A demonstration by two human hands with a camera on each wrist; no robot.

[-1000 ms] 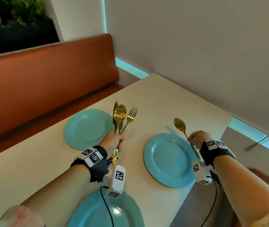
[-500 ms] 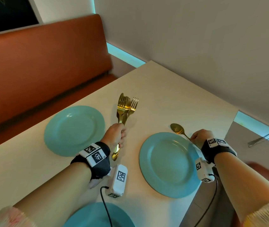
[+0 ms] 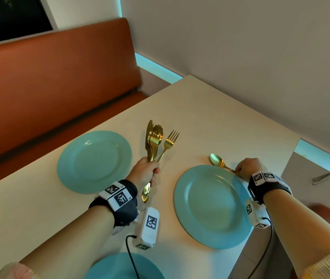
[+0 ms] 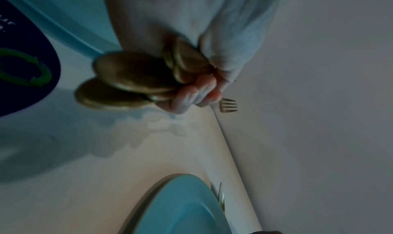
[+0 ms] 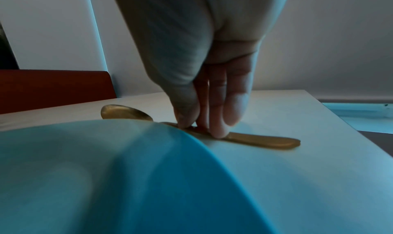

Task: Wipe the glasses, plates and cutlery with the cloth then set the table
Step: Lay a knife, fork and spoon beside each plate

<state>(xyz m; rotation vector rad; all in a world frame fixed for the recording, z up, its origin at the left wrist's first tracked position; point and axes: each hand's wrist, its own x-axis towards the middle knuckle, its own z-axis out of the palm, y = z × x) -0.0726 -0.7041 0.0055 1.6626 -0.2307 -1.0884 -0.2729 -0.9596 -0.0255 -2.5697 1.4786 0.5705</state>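
Observation:
My left hand [image 3: 153, 174] grips a bundle of gold cutlery [image 3: 153, 141] upright above the table, between two teal plates. The bundle shows a knife, forks and a spoon. In the left wrist view its handles [image 4: 132, 79] stick out of my left hand [image 4: 202, 94], and one fork's tines [image 4: 228, 105] show beyond. My right hand [image 3: 239, 171] pinches the handle of a gold spoon [image 3: 216, 160]. In the right wrist view the spoon [image 5: 266, 141] lies flat on the table against the right plate's [image 5: 106, 170] far edge, my right hand [image 5: 202, 126] on its handle.
The right plate [image 3: 210, 206] sits near the table's right edge [image 3: 280, 174]. A left plate [image 3: 94, 162] and a near plate [image 3: 111, 268] also lie on the table. An orange bench [image 3: 49, 81] runs behind, a grey wall to the right. A dark blue object [image 4: 21, 79] shows at the left.
My right hand has lowered the spoon from a raised tilt until it lies flat on the table beside the right plate. The left hand has kept hold of its cutlery bundle.

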